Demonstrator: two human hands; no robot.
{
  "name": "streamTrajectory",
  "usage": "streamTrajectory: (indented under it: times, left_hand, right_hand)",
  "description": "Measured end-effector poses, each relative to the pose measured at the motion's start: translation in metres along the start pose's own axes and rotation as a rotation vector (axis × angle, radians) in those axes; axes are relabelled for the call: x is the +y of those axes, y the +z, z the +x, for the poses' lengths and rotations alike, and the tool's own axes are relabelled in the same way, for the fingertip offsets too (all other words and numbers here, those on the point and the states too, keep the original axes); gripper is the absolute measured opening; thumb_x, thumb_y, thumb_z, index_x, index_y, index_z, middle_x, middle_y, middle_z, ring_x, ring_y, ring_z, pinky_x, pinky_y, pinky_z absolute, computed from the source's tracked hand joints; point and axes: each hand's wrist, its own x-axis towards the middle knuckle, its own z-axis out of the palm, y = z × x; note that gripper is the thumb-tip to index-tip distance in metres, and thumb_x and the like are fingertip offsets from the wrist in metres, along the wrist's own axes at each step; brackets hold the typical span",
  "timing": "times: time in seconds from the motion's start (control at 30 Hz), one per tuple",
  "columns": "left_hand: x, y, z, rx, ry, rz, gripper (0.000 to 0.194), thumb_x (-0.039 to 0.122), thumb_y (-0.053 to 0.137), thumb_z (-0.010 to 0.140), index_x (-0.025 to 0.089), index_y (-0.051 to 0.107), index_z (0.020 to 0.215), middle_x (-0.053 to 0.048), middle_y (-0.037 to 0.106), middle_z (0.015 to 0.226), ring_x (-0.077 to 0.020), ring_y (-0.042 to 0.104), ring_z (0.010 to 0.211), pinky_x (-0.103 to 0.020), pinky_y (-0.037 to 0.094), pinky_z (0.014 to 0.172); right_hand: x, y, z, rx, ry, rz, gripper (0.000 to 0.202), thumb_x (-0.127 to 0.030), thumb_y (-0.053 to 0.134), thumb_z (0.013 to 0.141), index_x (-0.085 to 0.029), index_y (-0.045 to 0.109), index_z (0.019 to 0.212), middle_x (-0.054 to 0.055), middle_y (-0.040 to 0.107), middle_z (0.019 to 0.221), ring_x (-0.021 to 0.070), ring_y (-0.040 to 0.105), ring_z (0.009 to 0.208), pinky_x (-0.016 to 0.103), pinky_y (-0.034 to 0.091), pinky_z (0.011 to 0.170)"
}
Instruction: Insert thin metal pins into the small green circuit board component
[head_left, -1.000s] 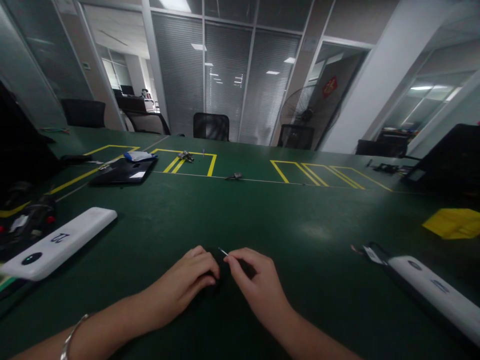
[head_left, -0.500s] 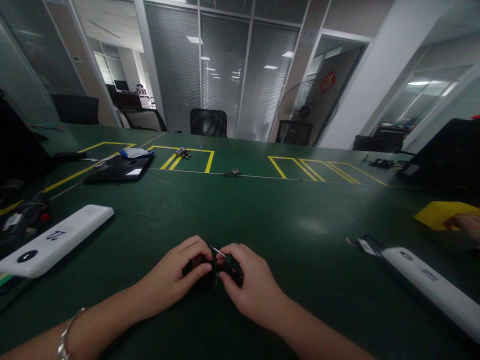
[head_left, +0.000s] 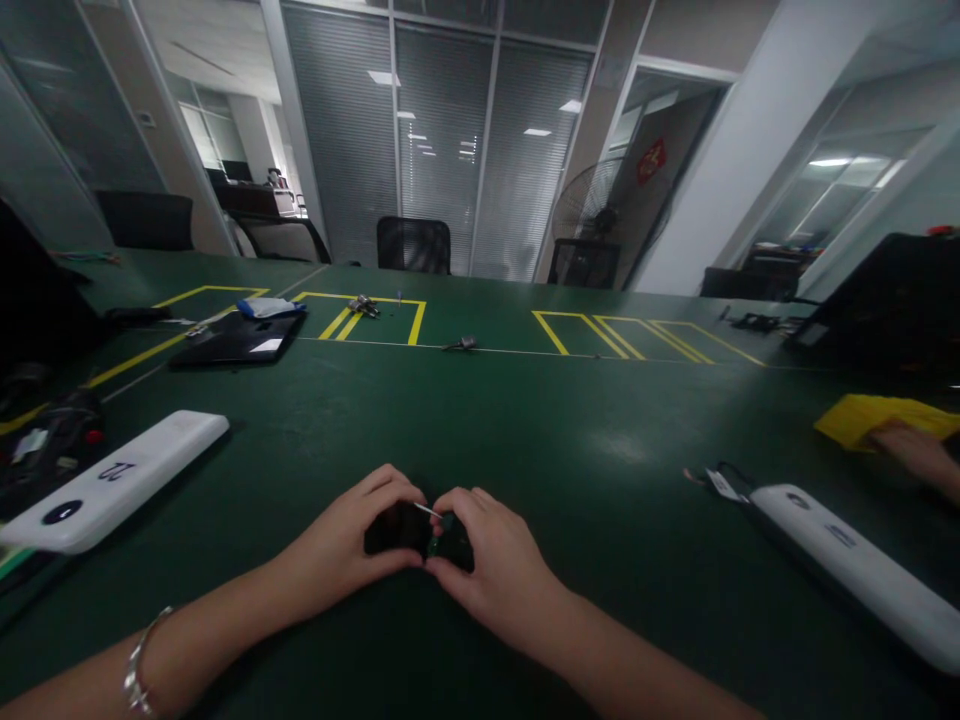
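The thin pale stick [head_left: 428, 510] lies between the two hands, just above the near part of the table [head_left: 562, 440]. Its long axis runs mostly sideways, the left end a little farther off and the right end dipping toward the wearer. The right hand [head_left: 501, 550] is nearer: its forefinger meets the stick's right end and looks closed on it, apparently in a light pinch, though the grip is partly hidden. The left hand [head_left: 351, 535] is just left of the stick, fingers and thumb bowed in a wide curve, fingertips close to the stick's left end; whether they grip anything is too dark to tell. Just below the stick's right end, inside the curve of the right hand, sits a small dark-green piece [head_left: 447, 538], its shape unclear.

Compared with a second ago, when the hands stood apart and the stick poked out of the right fingers, both sets of fingertips now close around it and the thumbs nearly meet. Well to the right of the stick, another person's hand [head_left: 900, 442] now rests on the yellow thing [head_left: 847, 420].
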Motion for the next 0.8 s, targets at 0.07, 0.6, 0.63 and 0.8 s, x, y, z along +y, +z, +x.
streamTrajectory:
  times: [0.07,0.6,0.63,0.8]
  left_hand:
    - [-0.003,0.002,0.000,0.071,-0.082,-0.120,0.036,0.024,0.067,0.081,0.025,0.058,0.116,-0.005,0.061,0.109,-0.0241,0.059,0.100,-0.038,0.047,0.088]
    - [0.007,0.016,-0.001,0.030,-0.156,-0.438,0.039,0.020,0.070,0.078,0.024,0.057,0.115,-0.003,0.073,0.101,-0.0226,0.067,0.091,-0.033,0.050,0.078]
    - [0.007,0.016,-0.001,0.024,-0.160,-0.418,0.039,0.021,0.070,0.078,0.023,0.057,0.114,-0.003,0.073,0.100,-0.0225,0.067,0.090,-0.033,0.050,0.077]
    - [0.008,0.016,-0.002,0.015,-0.156,-0.382,0.037,0.023,0.071,0.078,0.023,0.058,0.113,-0.002,0.072,0.095,-0.0207,0.065,0.083,-0.031,0.048,0.074]
  right_hand:
    - [0.002,0.001,0.000,0.053,0.031,0.080,0.028,-0.015,0.072,0.073,-0.022,0.056,0.094,0.001,0.062,0.093,0.0195,0.057,0.087,0.030,0.043,0.073]
    - [0.001,0.001,0.000,0.234,-0.121,0.255,0.025,-0.009,0.068,0.075,-0.021,0.055,0.093,0.002,0.060,0.092,0.0182,0.055,0.086,0.030,0.043,0.075]
    - [0.001,0.001,0.000,0.230,-0.129,0.244,0.025,-0.009,0.068,0.075,-0.022,0.055,0.092,0.001,0.060,0.092,0.0183,0.055,0.086,0.030,0.043,0.075]
    - [0.000,0.001,-0.001,0.240,-0.183,0.211,0.024,-0.011,0.068,0.077,-0.023,0.053,0.092,0.001,0.062,0.091,0.0186,0.055,0.086,0.031,0.042,0.077]
